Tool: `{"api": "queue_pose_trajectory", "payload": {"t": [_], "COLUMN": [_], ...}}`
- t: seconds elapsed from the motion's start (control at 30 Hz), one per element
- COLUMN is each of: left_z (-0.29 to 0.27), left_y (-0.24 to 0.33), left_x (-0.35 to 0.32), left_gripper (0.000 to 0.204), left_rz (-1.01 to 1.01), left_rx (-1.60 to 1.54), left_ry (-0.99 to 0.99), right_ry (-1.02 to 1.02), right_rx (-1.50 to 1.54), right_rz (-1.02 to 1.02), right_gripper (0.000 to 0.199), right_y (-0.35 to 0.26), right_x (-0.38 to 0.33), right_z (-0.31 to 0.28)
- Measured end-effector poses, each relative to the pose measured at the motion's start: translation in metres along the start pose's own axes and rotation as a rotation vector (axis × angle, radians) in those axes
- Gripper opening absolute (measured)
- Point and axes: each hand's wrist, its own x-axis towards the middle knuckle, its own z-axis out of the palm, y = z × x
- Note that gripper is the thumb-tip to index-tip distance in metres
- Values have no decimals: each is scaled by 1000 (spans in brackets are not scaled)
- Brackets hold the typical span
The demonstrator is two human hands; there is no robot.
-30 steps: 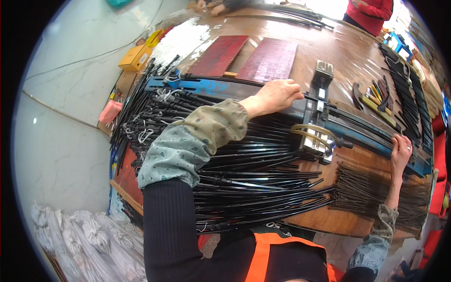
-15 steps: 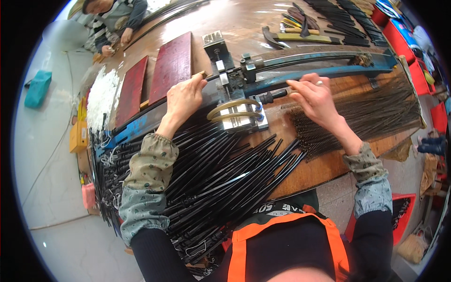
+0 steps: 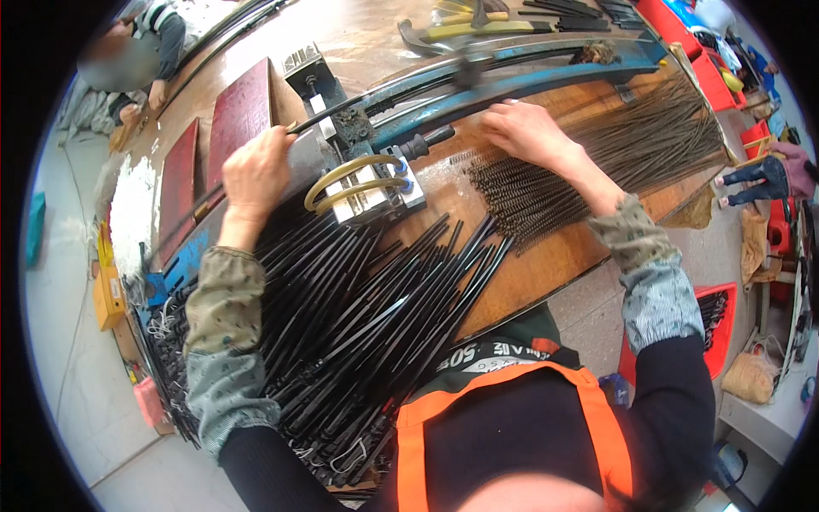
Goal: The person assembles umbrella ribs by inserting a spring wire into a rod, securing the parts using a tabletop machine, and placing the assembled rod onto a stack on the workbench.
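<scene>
Left grip (image 3: 256, 175) clasps a black rod (image 3: 309, 125); whether right grip (image 3: 527, 134) holds anything, I cannot tell.

The head view, from the left lens of a pair worn side by side, looks steeply down and a little forward onto the counter (image 3: 525, 286) from above its near edge. Closest to the lens, on the counter's near side, is the wearer's apron (image 3: 413, 461). The left hand (image 3: 258, 175) and right hand (image 3: 529, 132) are farther out, over the counter. The fisheye reaches a co-worker (image 3: 173, 43) beyond the counter and the floor (image 3: 81, 341) off its left end. The counter runs aslant across the view, its edges bowing toward the dark round rim.
</scene>
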Motion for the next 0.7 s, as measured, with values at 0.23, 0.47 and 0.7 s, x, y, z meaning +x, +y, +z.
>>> {"api": "queue_pose_trajectory", "payload": {"t": [0.23,0.47,0.7], "left_z": [-34,-110,-94], "left_y": [-32,145,160], "left_x": [-53,-101,-90], "left_gripper": [20,13,10], "left_rz": [-57,-39,-241], "left_rx": [198,-334,-368], "left_ry": [78,-478,-440], "right_ry": [-269,-353,-406], "right_rx": [-118,313,520], "right_rz": [-26,15,-125], "right_gripper": [24,19,21], "right_y": [22,-47,-57], "right_x": [-12,-6,-9], "right_z": [0,-16,-13]}}
